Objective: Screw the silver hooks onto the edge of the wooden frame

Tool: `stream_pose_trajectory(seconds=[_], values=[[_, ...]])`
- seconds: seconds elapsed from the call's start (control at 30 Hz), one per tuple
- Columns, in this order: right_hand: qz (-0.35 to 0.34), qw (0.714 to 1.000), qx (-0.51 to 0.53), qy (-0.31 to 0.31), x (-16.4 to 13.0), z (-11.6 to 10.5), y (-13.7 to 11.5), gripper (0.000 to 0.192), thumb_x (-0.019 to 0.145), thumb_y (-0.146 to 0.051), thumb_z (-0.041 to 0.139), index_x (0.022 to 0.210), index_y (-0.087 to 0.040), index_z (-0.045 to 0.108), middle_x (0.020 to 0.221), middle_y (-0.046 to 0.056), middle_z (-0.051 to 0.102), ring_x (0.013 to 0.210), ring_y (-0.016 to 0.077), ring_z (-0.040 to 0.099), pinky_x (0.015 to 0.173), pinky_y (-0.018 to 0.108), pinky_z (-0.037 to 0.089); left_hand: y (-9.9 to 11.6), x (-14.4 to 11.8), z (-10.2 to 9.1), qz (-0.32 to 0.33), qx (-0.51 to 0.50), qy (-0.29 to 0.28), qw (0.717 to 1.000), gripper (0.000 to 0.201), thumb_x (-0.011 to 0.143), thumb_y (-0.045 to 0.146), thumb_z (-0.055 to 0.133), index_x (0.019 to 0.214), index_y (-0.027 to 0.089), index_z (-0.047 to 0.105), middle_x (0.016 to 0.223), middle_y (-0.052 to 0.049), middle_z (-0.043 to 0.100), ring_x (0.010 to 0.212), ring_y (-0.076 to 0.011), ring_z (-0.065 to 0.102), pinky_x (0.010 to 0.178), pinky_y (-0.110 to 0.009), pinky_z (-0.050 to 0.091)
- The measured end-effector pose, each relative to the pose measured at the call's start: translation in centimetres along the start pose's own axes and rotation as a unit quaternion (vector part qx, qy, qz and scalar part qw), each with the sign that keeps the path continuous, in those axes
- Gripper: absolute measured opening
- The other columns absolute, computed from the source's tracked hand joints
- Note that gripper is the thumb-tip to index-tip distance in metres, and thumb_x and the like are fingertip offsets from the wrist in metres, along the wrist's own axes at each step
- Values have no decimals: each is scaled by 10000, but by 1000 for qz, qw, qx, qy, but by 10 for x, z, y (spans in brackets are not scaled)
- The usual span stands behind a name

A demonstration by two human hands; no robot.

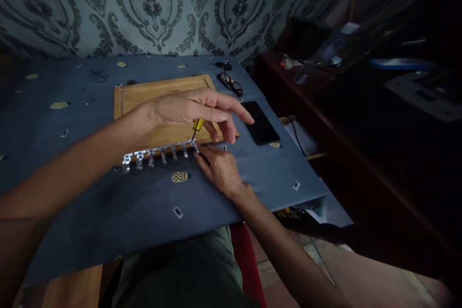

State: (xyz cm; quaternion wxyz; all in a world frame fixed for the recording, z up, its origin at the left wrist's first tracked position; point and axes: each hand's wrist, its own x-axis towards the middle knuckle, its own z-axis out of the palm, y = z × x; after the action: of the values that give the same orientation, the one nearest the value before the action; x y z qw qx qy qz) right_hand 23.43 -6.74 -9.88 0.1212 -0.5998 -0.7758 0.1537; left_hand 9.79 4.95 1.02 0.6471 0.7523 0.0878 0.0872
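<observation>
A screwdriver (pixel 198 126) with a yellow handle stands slightly tilted, its tip at the right end of a metal hook rail (pixel 162 148). My left hand (pixel 197 107) is over the handle, whose top is hidden in the palm; the index finger stretches to the right and other fingers hang loosely bent. The rail runs along the near edge of a wooden board (pixel 159 87), with several hooks pointing toward me. My right hand (pixel 220 166) lies low at the rail's right end, thumb and fingertips closed about the last hook.
To the right of the board lies a black phone (pixel 262 122). Behind it are eyeglasses (pixel 231 84) and a dark key-like item (pixel 223 64). A blue patterned tablecloth (pixel 144 216) covers the table. Dark wooden furniture (pixel 299 91) stands at the right, and a patterned curtain (pixel 187 9) hangs behind.
</observation>
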Motion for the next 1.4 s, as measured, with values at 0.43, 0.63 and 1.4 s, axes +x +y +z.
stream_pose_trajectory(seconds=[0.43,0.63,1.4], values=[[9,1000,-10,-14,0,-1,-2,376,1081,-315,465,1390,-235,662,1208,77,772,1051,242,742,828,292,513,-15,2,24,91,-61,183,977,309,951,431,623,939,129,687,455,107,284,398,-32,217,412,-198,181],[10,1000,-23,-19,0,-1,-3,382,1086,-330,452,1393,-236,660,1181,83,774,1039,240,741,816,292,506,-30,10,47,147,4,459,876,496,953,682,497,775,220,526,495,85,242,412,-59,249,413,-246,155],[-5,1000,-5,2,0,2,1,381,1075,-310,468,1385,-218,668,1183,94,775,1045,245,737,822,294,508,21,-53,11,-192,616,137,751,336,997,454,485,1150,185,615,893,8,555,786,-139,520,883,-319,453]])
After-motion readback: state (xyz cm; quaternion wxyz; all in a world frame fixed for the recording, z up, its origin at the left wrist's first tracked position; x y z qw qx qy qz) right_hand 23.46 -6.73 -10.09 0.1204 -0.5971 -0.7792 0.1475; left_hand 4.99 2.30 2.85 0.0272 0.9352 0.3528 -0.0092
